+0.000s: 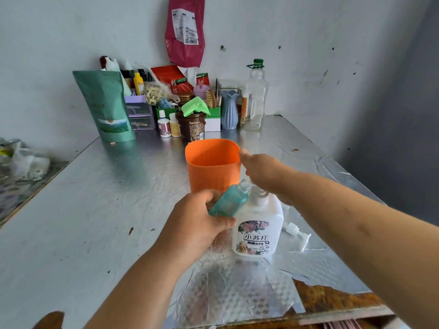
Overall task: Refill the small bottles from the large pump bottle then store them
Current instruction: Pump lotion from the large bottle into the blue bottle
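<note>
**Teal bottle tipped to the pump for a refill**

Silver foil covers the surface (95,210), wrinkled and torn at the near right edge, where brown wood shows. Clutter crowds the back wall, with a green pouch (104,105), a clear empty bottle (255,98), a blue vase (229,110) and a brown jar (191,127) among it. All of it is well apart from the work and no hindrance.

Nearer, an orange tub (211,172) stands upright and open just behind the hands. It is probably where the filled bottles will be stored, placed close so the reach is short. The large pump bottle (257,231) stands upright in front of the tub, label toward the person.

The right hand (263,172) lies on top of the pump head, thumb stretched toward the tub's rim, seemingly set to press down. Its fingers are hidden beneath it, so I cannot tell whether they curl round the pump or lie flat.

The left hand (197,219) wraps fingers and thumb round the small teal bottle (229,201). It holds the bottle tilted with its neck up by the spout, so that what is pumped goes straight in. The right hand partly hides that neck.

A loose white pump cap (295,232) lies on its side just right of the large bottle. It is probably the small bottle's own top, set aside within reach.
</note>
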Available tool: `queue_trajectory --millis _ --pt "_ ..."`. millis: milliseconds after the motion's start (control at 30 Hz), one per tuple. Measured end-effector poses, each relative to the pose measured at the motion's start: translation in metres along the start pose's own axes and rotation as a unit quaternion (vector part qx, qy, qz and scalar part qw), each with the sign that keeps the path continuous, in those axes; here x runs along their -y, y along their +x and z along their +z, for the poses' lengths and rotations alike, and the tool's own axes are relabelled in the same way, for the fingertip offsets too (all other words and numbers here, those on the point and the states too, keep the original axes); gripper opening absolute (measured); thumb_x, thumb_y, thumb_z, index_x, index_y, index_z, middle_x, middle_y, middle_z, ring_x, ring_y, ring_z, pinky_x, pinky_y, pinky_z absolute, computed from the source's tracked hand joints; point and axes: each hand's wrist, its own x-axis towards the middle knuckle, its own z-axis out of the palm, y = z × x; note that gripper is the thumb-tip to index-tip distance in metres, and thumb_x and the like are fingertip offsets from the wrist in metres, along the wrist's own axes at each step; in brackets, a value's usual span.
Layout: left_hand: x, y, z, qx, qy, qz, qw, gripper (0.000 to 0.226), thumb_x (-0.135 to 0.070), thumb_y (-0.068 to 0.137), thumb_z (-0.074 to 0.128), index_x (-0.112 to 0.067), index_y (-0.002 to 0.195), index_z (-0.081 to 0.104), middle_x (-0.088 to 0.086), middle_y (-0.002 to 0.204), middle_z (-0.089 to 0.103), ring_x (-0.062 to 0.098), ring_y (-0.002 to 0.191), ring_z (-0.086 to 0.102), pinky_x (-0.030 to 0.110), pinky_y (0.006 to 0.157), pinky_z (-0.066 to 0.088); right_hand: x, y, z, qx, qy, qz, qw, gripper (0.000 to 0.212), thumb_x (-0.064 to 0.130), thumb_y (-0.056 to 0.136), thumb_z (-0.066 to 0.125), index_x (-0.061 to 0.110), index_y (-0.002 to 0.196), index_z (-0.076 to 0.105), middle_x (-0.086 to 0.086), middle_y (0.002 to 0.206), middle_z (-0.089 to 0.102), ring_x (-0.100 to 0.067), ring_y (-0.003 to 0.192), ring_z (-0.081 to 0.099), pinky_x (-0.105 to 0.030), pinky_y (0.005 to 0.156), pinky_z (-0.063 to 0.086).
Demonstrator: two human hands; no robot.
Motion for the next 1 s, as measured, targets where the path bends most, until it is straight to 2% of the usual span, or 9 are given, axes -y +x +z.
queue_trajectory --millis 167,300,500,600,667,733,800,867,1000 --pt "-0.005 0.0 -0.005 0.0 0.009 0.003 1.0 0.027 -0.025 0.07 0.083 -0.034 0.093 0.07 -0.011 0.087 0.073 0.012 0.083 0.07 0.046 0.083 0.055 0.004 -0.002 -0.008 0.012 0.048 -0.004 0.999 0.066 0.053 0.099 0.018 0.006 0.142 0.036 -0.011 0.144 0.043 -0.029 0.132 0.039 -0.04 0.108 0.028" --pt "-0.009 0.001 -0.008 -0.001 0.012 0.009 1.0 0.026 -0.027 0.07 0.082 -0.033 0.091 0.07 -0.01 0.086 0.073 0.012 0.082 0.07 0.046 0.082 0.055 0.007 -0.003 -0.01 0.015 0.032 -0.005 0.999 0.066 0.054 0.099 0.017 0.009 0.147 0.028 -0.011 0.149 0.037 -0.029 0.138 0.033 -0.044 0.112 0.023" --pt "-0.007 0.002 -0.007 0.002 0.012 0.008 1.0 0.027 -0.024 0.073 0.083 -0.032 0.096 0.07 -0.011 0.089 0.073 0.008 0.083 0.069 0.042 0.083 0.055 0.008 -0.007 -0.009 0.012 -0.011 -0.02 1.0 0.06 0.045 0.102 0.015 0.005 0.145 0.03 -0.016 0.144 0.041 -0.031 0.133 0.038 -0.042 0.109 0.029" --pt "-0.006 0.002 -0.006 0.005 0.007 0.011 1.0 0.027 -0.025 0.073 0.083 -0.034 0.096 0.07 -0.012 0.09 0.073 0.008 0.085 0.069 0.042 0.083 0.055 0.009 -0.006 -0.009 0.002 -0.027 -0.025 0.999 0.054 0.032 0.105 0.011 -0.004 0.134 0.038 -0.027 0.131 0.049 -0.039 0.12 0.048 -0.041 0.095 0.04" --pt "-0.003 0.002 -0.005 0.003 0.0 0.011 1.0 0.028 -0.024 0.073 0.083 -0.034 0.095 0.07 -0.012 0.089 0.073 0.008 0.083 0.069 0.042 0.082 0.056 0.007 -0.001 -0.008 0.006 -0.063 -0.04 0.997 0.054 0.029 0.105 0.009 -0.007 0.125 0.044 -0.03 0.119 0.054 -0.042 0.106 0.053 -0.038 0.08 0.039" --pt "-0.001 0.002 -0.003 0.003 -0.007 0.009 1.0 0.03 -0.023 0.073 0.084 -0.034 0.097 0.071 -0.012 0.089 0.073 0.007 0.082 0.069 0.041 0.082 0.056 0.004 0.002 -0.006 0.001 -0.088 -0.046 0.995 0.047 0.024 0.105 0.012 -0.005 0.126 0.042 -0.027 0.103 0.054 -0.035 0.091 0.05 -0.035 0.076 0.036" --pt "0.001 0.002 -0.001 0.003 -0.006 0.008 1.0 0.031 -0.023 0.072 0.084 -0.035 0.098 0.071 -0.013 0.089 0.073 0.007 0.082 0.069 0.041 0.083 0.056 0.001 0.004 -0.001 -0.026 -0.075 -0.035 0.996 0.032 0.014 0.103 0.018 0.001 0.124 0.04 -0.018 0.089 0.048 -0.03 0.09 0.05 -0.037 0.077 0.04" --pt "0.002 0.001 0.0 0.004 -0.002 0.004 1.0 0.032 -0.023 0.072 0.084 -0.035 0.099 0.071 -0.013 0.089 0.073 0.007 0.083 0.069 0.041 0.083 0.056 0.0 0.003 0.001 -0.043 -0.046 -0.019 0.998 0.021 0.009 0.103 0.02 0.011 0.111 0.039 -0.018 0.096 0.049 -0.031 0.097 0.054 -0.039 0.082 0.043" --pt "0.002 -0.001 0.0 0.003 -0.001 0.004 1.0 0.031 -0.025 0.07 0.083 -0.035 0.097 0.071 -0.012 0.088 0.074 0.009 0.083 0.07 0.043 0.083 0.055 0.003 -0.002 0.001 -0.018 -0.024 -0.011 0.999 0.043 0.022 0.105 0.015 -0.001 0.13 0.041 -0.027 0.125 0.052 -0.038 0.114 0.052 -0.04 0.094 0.041"
